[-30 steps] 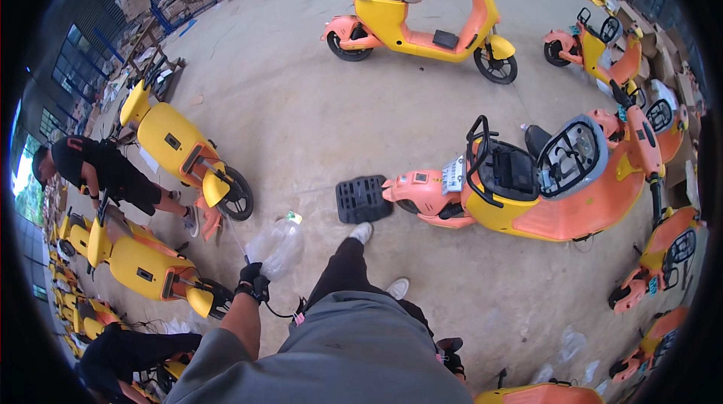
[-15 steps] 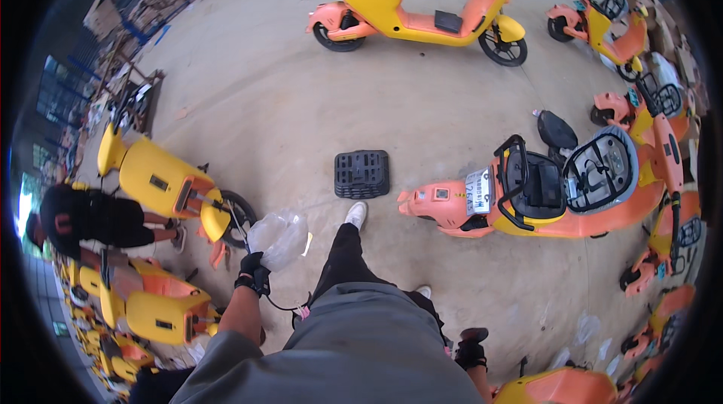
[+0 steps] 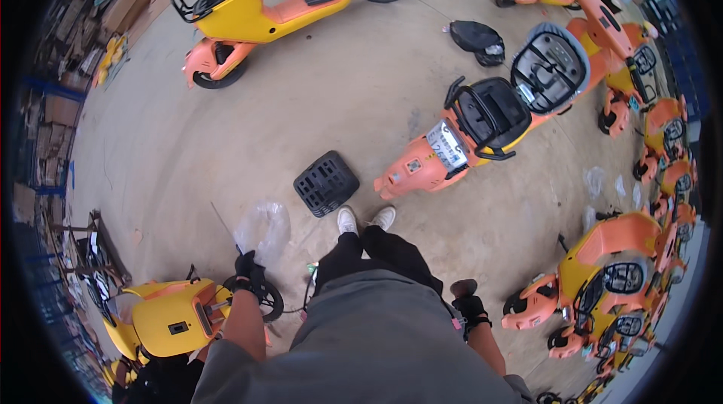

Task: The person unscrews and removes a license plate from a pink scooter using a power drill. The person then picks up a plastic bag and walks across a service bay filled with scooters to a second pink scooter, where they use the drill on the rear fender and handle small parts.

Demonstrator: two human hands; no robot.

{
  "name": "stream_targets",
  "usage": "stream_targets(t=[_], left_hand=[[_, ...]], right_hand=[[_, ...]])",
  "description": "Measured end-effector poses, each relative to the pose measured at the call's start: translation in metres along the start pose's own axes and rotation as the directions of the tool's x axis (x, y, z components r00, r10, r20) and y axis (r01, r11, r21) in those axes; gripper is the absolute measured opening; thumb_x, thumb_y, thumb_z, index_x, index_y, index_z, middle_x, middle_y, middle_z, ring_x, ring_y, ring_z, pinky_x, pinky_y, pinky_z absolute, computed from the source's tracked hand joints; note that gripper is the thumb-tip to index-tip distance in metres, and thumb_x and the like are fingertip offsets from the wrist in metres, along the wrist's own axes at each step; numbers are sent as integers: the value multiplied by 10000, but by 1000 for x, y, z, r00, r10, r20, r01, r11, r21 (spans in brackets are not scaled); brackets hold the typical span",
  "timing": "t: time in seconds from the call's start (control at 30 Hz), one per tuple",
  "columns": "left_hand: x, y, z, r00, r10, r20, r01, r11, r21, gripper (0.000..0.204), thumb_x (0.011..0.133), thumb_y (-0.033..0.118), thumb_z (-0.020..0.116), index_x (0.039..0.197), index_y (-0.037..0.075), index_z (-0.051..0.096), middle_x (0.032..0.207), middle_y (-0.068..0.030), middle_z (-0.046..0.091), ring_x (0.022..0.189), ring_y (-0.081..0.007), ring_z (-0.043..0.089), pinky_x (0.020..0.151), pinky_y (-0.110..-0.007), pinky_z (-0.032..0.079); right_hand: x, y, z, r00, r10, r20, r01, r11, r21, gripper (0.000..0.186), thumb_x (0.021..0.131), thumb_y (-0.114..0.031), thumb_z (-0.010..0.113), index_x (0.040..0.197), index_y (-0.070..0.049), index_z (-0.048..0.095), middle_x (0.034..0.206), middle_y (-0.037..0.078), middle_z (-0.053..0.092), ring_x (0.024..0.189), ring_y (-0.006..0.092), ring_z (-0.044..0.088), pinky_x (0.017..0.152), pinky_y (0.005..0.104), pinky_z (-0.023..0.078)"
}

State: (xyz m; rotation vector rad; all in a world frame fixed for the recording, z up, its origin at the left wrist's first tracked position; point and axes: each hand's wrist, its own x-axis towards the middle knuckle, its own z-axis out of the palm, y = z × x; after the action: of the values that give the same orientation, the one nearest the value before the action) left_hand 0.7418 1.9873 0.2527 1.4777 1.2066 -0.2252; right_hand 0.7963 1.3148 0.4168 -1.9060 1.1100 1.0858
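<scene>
My left hand [image 3: 247, 270], in a black glove, is closed on a tool with a long thin shaft [image 3: 224, 225] that points away from me; its handle is hidden. A clear crumpled plastic bag [image 3: 265, 229] hangs at the same hand. A dark cord [image 3: 290, 311] runs between that hand and my waist. Down by my right side, my right hand [image 3: 471, 309], also black-gloved, is curled round a brownish rounded thing [image 3: 465, 288] too unclear to name. Ahead of my shoes lies a black slotted plastic mat [image 3: 326, 183].
An orange and yellow scooter [image 3: 410, 170] stands ahead right, beside a black bag-like bundle [image 3: 477, 39]. Another scooter [image 3: 256, 16] stands at the far left, and one [image 3: 169, 321] by my left arm. More scooters [image 3: 610, 242] line the right. Boxes [image 3: 132, 3] and shelving are far left.
My view has turned right, so the scooters and mat have shifted left or tilted. My feet are now side by side. The tool's shaft shows clearly beyond the bag.
</scene>
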Motion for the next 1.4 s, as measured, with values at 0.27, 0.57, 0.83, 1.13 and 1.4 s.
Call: stream_targets(t=[0.27, 0.57, 0.83, 1.13, 1.4], left_hand=[[-5, 132, 64, 980, -163, 113, 193, 918, -347, 243, 829, 158, 576, 1058, 83, 548, 924, -88, 604, 857, -244, 585, 727, -423, 499], [18, 225, 84, 957, 109, 270, -152, 978, 143, 296, 827, 142, 559, 1114, 77, 523, 998, -100, 585, 939, -259, 567, 738, -439, 495], [17, 279, 112, 969, -76, 233, 132, 963, -235, 372, 837, 106, 554, 1198, 77, 472, 1072, -125, 551, 980, -294, 545, 779, -469, 486], [79, 291, 115, 946, -130, 296, 159, 984, -78, 448, 805, 108, 599, 1233, 77, 470, 1118, -125, 552, 997, -295, 543, 774, -486, 485], [186, 332, 130, 853, -174, 493, 154, 985, 81, 553, 801, 156, 591, 1294, 8, 389, 1139, -206, 545, 999, -321, 560, 858, -426, 485]], right_hand=[[47, 48, 35, 991, 110, 76, -124, 967, 222, 142, 716, -130, 665, 799, -17, 644, 644, 106, 618, 588, 219, 596, 518, 367, 437], [60, 48, 66, 973, 164, 161, -229, 753, 617, 125, 728, -133, 666, 770, -21, 630, 618, 91, 590, 511, 201, 554, 448, 343, 413], [42, 46, 88, 944, 242, 223, -329, 725, 606, 100, 728, -120, 653, 753, -51, 586, 573, 55, 547, 422, 167, 488, 384, 309, 376], [6, 22, 125, 936, 296, 190, -346, 683, 643, 106, 724, -110, 645, 803, -48, 611, 607, 88, 573, 458, 197, 521, 406, 323, 398], [-58, -20, 200, 938, 323, 121, -277, 496, 823, 130, 685, -103, 703, 775, -34, 639, 640, 78, 606, 558, 200, 580, 484, 346, 425]])
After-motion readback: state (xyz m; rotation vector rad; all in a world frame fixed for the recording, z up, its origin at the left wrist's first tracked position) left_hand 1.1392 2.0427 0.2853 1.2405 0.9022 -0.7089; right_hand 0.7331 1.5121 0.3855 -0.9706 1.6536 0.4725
